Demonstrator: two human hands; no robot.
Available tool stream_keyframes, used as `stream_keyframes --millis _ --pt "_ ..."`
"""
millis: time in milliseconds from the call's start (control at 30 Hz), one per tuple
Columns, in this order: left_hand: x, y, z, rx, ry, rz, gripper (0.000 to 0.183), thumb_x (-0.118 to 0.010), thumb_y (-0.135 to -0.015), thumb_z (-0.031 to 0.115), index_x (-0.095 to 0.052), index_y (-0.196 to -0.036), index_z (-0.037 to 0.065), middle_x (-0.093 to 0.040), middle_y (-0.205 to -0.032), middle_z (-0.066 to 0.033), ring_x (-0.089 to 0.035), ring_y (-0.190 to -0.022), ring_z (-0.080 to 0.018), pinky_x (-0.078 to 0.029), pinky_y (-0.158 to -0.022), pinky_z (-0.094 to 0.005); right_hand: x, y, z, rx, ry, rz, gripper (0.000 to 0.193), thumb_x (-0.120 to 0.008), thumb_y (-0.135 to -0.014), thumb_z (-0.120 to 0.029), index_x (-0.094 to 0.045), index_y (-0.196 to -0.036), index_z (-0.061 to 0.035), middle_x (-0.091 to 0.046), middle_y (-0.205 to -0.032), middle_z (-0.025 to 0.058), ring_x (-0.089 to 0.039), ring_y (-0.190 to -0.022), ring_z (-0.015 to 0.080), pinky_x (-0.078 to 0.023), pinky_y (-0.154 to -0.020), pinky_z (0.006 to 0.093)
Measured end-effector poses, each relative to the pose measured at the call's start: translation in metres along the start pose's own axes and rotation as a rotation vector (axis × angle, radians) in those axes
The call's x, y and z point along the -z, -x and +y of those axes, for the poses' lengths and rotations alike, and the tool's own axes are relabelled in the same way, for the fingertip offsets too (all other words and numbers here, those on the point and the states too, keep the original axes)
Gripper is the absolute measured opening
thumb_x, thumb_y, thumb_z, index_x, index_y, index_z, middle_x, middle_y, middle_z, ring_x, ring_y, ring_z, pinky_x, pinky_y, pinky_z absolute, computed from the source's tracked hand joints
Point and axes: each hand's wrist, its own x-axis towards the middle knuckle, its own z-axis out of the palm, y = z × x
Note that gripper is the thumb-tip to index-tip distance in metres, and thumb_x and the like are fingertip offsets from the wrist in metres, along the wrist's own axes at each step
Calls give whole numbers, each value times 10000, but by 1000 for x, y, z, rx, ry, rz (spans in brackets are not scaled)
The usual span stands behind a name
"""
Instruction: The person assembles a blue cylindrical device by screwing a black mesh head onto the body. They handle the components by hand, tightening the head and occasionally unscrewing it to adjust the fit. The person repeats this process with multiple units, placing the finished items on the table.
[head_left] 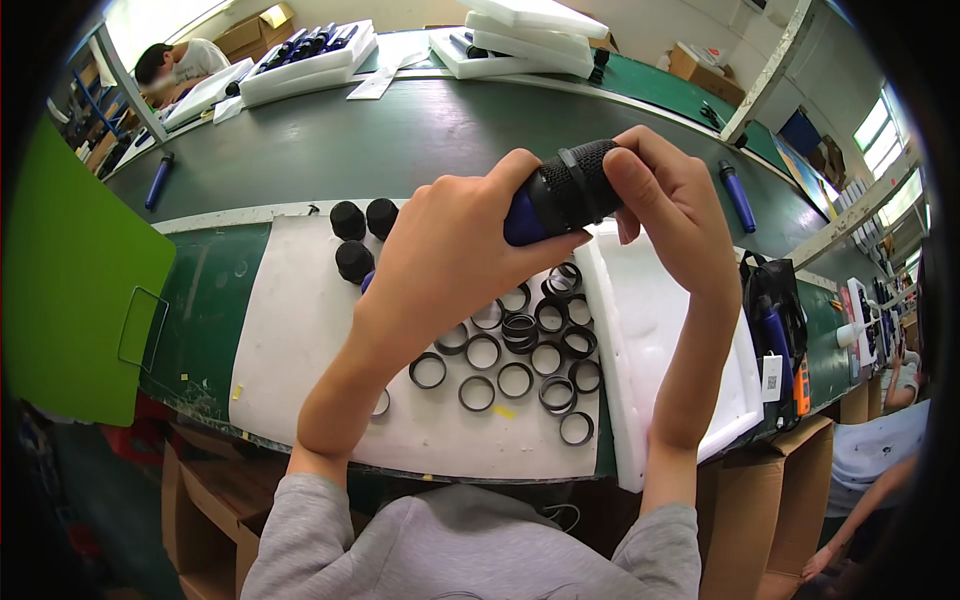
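Up in front of me, over the bench, I hold a microphone (582, 182) lying on a slant, with a blue body and a black mesh head. My left hand (445, 235) wraps round its blue body. At the other end, my right hand (680, 205) closes its thumb and fingers on the mesh head. A dark ring sits round the head between the two hands. Under my arms, many loose black rings (515, 380) lie scattered on a pale sheet (290, 340). Several black-headed microphones (348, 220) stand left of my left hand, partly hidden by it.
A white foam tray (622, 400) stands right of the rings. A green panel (80, 270) rises at the left. Beyond is a dark conveyor belt (420, 125) carrying blue microphones (737, 195); foam trays (310, 75) lie past it. Other people sit at the far left and right.
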Motion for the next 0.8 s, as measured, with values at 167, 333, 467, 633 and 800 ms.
stream_keyframes --millis 167,333,467,633,800 --pt "0 -1 1 3 65 -15 426 -878 -800 318 -654 -1030 37 -678 -675 -73 -646 -512 -137 -500 -487 -298 -12 4 2 136 -264 43 455 -716 -981 -423 -640 -1085 13 -669 -793 38 -597 -657 80 -492 -561 237" --pt "5 1 5 50 73 -58 438 -885 -791 322 -667 -1045 39 -700 -708 -95 -671 -550 -166 -523 -535 -318 3 5 -3 29 -114 -77 459 -732 -969 -397 -633 -1144 15 -681 -873 59 -615 -701 85 -504 -597 236" --pt "0 1 3 -7 39 -36 457 -887 -787 337 -668 -1057 39 -707 -734 -113 -697 -613 -207 -546 -597 -331 -2 4 0 67 -95 -20 443 -744 -960 -387 -639 -1122 12 -684 -855 54 -602 -679 75 -487 -567 232" --pt "2 2 4 24 64 -65 472 -883 -788 361 -668 -1062 43 -710 -749 -123 -710 -637 -230 -552 -613 -342 -5 4 2 169 -164 -62 474 -745 -951 -447 -660 -1065 5 -680 -788 39 -603 -675 72 -471 -539 237" --pt "-5 2 1 -20 -38 -16 471 -892 -783 348 -663 -1056 41 -706 -739 -119 -712 -622 -227 -549 -589 -341 4 2 -8 -134 133 -99 494 -738 -952 -444 -641 -1157 -5 -664 -832 51 -609 -673 80 -482 -581 228"
